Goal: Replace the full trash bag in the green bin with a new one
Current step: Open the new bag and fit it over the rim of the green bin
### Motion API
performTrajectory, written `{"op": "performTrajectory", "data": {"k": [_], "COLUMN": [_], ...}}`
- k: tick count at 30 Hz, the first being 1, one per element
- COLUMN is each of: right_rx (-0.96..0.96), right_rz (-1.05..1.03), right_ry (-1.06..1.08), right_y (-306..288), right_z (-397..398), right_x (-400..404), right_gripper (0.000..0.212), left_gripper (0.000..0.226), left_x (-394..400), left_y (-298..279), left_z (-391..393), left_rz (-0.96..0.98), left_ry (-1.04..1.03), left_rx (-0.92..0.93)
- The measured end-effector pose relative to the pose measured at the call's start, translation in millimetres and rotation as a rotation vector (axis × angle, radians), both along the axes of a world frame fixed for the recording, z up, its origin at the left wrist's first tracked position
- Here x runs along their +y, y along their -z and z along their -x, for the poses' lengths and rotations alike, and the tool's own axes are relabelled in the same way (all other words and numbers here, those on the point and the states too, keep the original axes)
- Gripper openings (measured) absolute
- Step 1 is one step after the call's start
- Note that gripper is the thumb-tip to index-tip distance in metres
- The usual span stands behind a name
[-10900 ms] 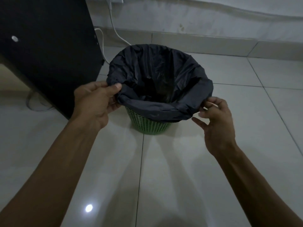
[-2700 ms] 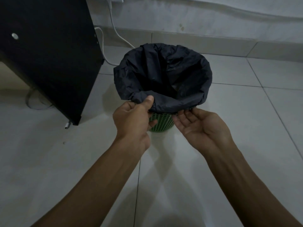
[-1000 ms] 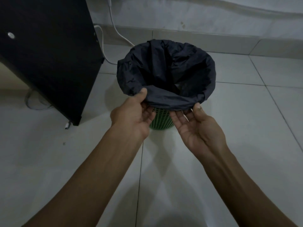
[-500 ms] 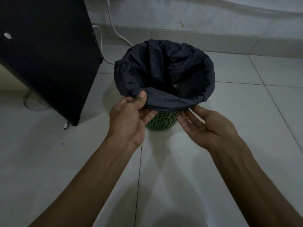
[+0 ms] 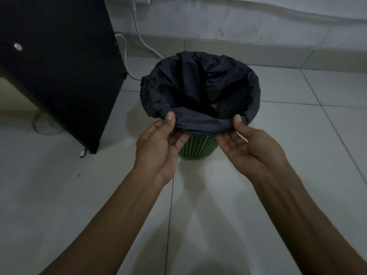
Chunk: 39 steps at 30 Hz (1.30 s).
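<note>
A small green mesh bin (image 5: pixel 198 148) stands on the tiled floor. A black trash bag (image 5: pixel 198 90) lines it, its mouth folded out over the rim and hiding most of the bin. My left hand (image 5: pixel 158 144) pinches the near edge of the bag's fold, thumb on top and fingers beneath. My right hand (image 5: pixel 250 147) pinches the same fold further right, palm up, thumb on top. The inside of the bag is dark, so I cannot tell what it holds.
A black cabinet (image 5: pixel 59 66) stands at the left, close to the bin. White cables (image 5: pixel 137 36) run down the back wall and along the floor behind the bin. A skirting board (image 5: pixel 258 50) lines the wall. Pale floor tiles (image 5: pixel 297 126) spread to the right and front.
My right hand has moved up from under the fold and its thumb now presses on top of the bag's edge. My left hand keeps its pinch.
</note>
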State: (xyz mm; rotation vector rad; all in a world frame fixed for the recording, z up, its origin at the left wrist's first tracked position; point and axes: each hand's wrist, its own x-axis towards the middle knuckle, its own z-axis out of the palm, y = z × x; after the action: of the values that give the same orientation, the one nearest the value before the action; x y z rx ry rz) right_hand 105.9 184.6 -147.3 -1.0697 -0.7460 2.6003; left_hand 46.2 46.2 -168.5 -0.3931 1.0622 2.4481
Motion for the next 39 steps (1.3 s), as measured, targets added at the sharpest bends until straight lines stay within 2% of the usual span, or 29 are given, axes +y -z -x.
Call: {"op": "performTrajectory", "data": {"k": [4,9,11,14,16,18,21,25,28,32,36,39], "right_rx": [0.106,0.182,0.194,0.189,0.162,0.116,0.072,0.042,-0.009,-0.063,-0.125,-0.134], "right_rz": [-0.018,-0.052,-0.073,-0.112,-0.156,-0.209,-0.253,-0.28,-0.262,-0.153,-0.065,-0.065], "right_ry": [-0.008,-0.051,-0.074,-0.095,-0.111,-0.135,-0.181,-0.249,-0.265,-0.172,-0.023,-0.012], "right_y": [7,15,17,19,20,21,21,18,16,18,16,16], "right_z": [-3,-8,-10,-12,-13,-15,-18,-18,-20,-24,-23,-21], "right_x": [-6,-14,-20,-31,-36,-40,-41,-40,-31,-10,8,13], "right_gripper": [0.006,0.012,0.02,0.029,0.022,0.014,0.018,0.025,0.031,0.017,0.039,0.046], "left_gripper": [0.029,0.028,0.025,0.014,0.016,0.016,0.009,0.011,0.011,0.024,0.026,0.015], "left_x": [-2,-2,-2,-2,-2,-1,-2,-6,-8,-19,-32,-34], "left_y": [0,-1,-2,-3,-7,-14,-18,-15,-12,-4,-6,-11], "left_z": [2,7,12,12,2,-10,-10,12,25,50,82,104], "left_rz": [-0.146,-0.117,-0.018,0.282,0.428,0.459,0.448,0.36,0.311,0.257,0.268,0.329], "left_ry": [0.004,-0.06,-0.125,-0.268,-0.306,-0.314,-0.282,-0.113,-0.073,-0.008,0.078,0.103], "left_rx": [-0.118,-0.19,-0.205,-0.18,-0.092,0.005,0.06,0.036,0.017,0.042,0.064,0.097]}}
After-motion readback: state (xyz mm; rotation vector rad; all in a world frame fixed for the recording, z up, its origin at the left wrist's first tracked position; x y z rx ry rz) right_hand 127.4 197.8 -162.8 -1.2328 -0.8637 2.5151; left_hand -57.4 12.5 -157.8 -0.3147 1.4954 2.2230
